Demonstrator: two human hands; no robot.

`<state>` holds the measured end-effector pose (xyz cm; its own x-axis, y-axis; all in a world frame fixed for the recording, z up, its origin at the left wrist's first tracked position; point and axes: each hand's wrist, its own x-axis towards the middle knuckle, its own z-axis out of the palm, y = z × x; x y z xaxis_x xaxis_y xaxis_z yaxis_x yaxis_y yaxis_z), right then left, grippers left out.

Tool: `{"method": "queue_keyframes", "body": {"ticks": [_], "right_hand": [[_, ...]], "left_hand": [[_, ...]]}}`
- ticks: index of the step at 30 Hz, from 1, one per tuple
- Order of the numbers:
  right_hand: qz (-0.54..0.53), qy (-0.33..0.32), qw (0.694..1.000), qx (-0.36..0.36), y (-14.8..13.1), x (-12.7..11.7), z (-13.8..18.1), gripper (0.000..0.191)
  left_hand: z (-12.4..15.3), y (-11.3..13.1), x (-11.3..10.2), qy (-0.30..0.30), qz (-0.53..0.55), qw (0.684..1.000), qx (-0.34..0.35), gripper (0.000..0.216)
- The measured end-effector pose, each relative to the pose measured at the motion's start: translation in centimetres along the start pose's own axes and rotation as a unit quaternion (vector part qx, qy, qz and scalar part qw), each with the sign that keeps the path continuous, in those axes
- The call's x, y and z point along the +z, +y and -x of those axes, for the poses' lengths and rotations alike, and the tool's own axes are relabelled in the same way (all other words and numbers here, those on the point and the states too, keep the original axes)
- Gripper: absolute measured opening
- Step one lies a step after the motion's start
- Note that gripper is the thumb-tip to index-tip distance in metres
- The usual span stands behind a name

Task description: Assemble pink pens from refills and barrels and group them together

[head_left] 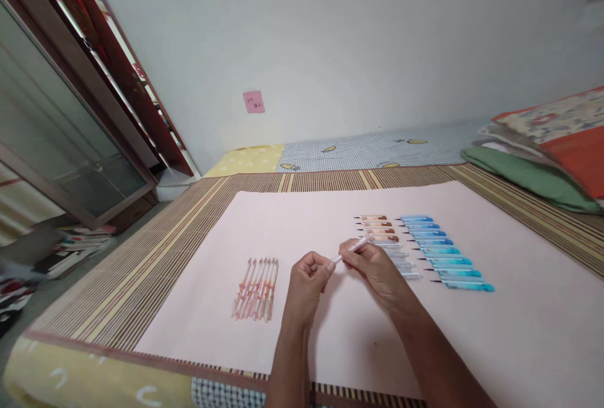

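A slim pale pen [359, 245] is held level with a slight tilt between my two hands, above the pale pink sheet [344, 339]. My left hand [306, 282] pinches its left end with thumb and fingertips. My right hand [368, 264] grips it further along, and its other end sticks out to the upper right. Beyond and beside my right hand lie brown-and-cream pens [377, 223], whitish clear pens [408, 266] partly hidden by the hand, and a column of blue pens [436, 250]. Left of my left hand lies a row of pink patterned pens [257, 288], tips pointing away.
Under the sheet is a striped mat [155, 269] on a bed. Folded bedding [542, 175] is piled at the right. A pink note [253, 102] sticks to the wall behind. Past the bed's left edge are a glass-panelled door [70, 118] and stacked items.
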<state>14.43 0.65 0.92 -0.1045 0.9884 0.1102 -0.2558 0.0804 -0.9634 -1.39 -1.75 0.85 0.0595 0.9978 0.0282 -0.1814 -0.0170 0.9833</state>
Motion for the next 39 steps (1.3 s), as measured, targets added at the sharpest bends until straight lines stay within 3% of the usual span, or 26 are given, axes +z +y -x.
{"method": "queue_keyframes", "body": {"ticks": [8,18,26,30,35,39], "right_hand": [[-0.016,-0.024,0.998,0.063,-0.2,-0.1,0.4,0.041],[0.036,0.012,0.999,0.019,-0.1,0.4,-0.2,0.041],[-0.1,-0.045,0.992,0.055,0.9,0.4,0.2,0.038],[-0.065,-0.016,0.997,0.045,1.2,0.7,-0.1,0.037],[-0.017,0.037,0.999,0.001,0.9,1.7,-0.3,0.039],[-0.073,-0.015,0.997,0.033,0.6,1.7,0.1,0.034]], "left_hand": [[-0.1,-0.1,-0.2,0.027,-0.017,0.999,-0.018,0.037],[0.1,-0.1,0.0,0.026,-0.013,0.999,0.019,0.029],[-0.1,-0.2,-0.4,0.04,0.021,0.999,-0.003,0.035],[-0.2,-0.3,-0.6,0.015,0.047,0.999,-0.014,0.035],[-0.1,-0.1,-0.3,0.029,0.034,0.999,0.022,0.028],[-0.1,0.1,-0.2,0.047,0.049,0.998,0.018,0.029]]}}
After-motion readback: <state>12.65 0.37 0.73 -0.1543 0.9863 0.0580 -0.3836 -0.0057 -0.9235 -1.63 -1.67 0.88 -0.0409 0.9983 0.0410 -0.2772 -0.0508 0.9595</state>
